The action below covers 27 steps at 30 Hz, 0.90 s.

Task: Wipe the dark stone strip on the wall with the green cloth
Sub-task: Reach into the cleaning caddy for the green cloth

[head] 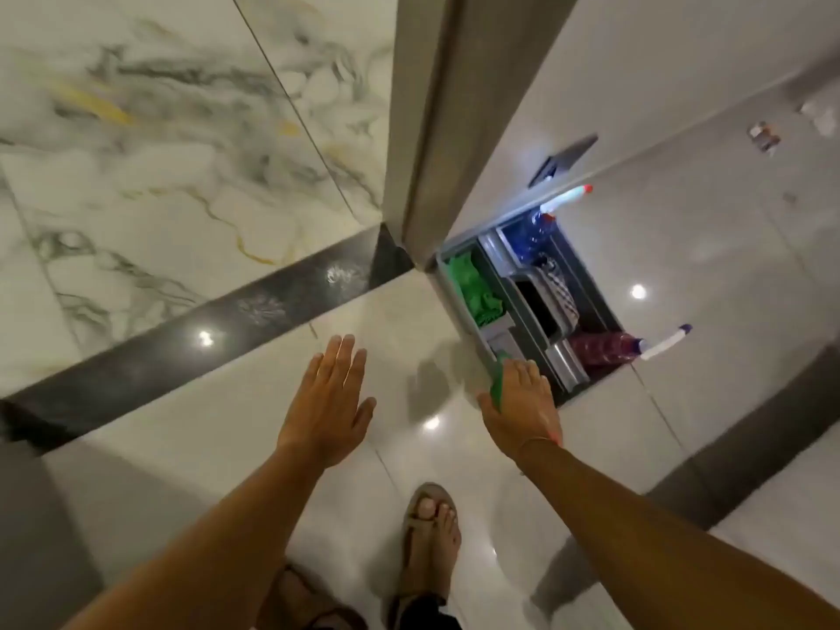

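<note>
Here: two hands (325,402), two green cloths (475,291).

wall (150,175): white marble with grey and yellow swirly lines
stone strip (191,338): dark grey, shiny, pale smudges
cloth in caddy (475,288): bright green
bottles: one blue (532,236), one dark red (600,350)
floor (454,456): shiny white
sandals (429,529): brown

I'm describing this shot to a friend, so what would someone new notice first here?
Probably the two bare arms reaching forward: the left hand open and empty, the right hand gripping a green cloth. Next, the grey caddy on the floor by the wall corner, with more green cloth and spray bottles. On the left, the dark stone strip runs diagonally below the veined marble wall.
</note>
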{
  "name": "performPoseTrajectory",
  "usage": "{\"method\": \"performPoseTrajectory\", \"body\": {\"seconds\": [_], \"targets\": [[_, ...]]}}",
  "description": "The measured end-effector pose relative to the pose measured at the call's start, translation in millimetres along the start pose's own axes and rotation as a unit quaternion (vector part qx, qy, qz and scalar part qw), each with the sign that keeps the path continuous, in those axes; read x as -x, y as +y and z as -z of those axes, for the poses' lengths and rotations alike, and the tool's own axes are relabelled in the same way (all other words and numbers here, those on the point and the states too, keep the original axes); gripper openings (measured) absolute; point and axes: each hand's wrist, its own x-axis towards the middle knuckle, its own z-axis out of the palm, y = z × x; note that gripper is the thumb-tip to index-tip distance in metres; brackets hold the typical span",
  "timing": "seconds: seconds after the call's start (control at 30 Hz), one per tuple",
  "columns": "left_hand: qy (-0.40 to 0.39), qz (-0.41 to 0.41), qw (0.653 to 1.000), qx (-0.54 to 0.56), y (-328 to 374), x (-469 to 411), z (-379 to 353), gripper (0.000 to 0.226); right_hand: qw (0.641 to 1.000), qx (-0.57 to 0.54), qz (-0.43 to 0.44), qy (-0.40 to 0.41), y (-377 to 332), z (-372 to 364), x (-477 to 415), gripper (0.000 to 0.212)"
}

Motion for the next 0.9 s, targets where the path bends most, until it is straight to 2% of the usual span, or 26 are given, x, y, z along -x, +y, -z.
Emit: {"method": "performPoseTrajectory", "body": {"seconds": [0.2,0.33,0.47,0.7,0.83,0.9], "targets": [[-0.015,-0.063,0.996,-0.055,1,-75,-125,0.073,0.989,-0.062,-0.121,0.058,40,-93,-60,0.079],[-0.015,-0.058,0.996,-0.07,-8,-107,-175,0.075,0.967,-0.119,-0.169,0.148,43,-119,-82,0.062],[-0.004,-0.05,0.997,-0.053,-13,-125,-196,0.073,0.958,-0.144,-0.155,0.192,49,-127,-89,0.045],[0.035,-0.073,0.996,-0.027,-28,-141,-223,0.077,0.933,-0.227,-0.162,0.229,57,-124,-96,0.044],[0.052,-0.092,0.994,-0.016,-38,-141,-226,0.076,0.889,-0.3,-0.196,0.284,44,-107,-100,0.042],[0.057,-0.084,0.995,-0.019,-46,-142,-223,0.076,0.864,-0.345,-0.178,0.32,28,-96,-103,0.046]]}}
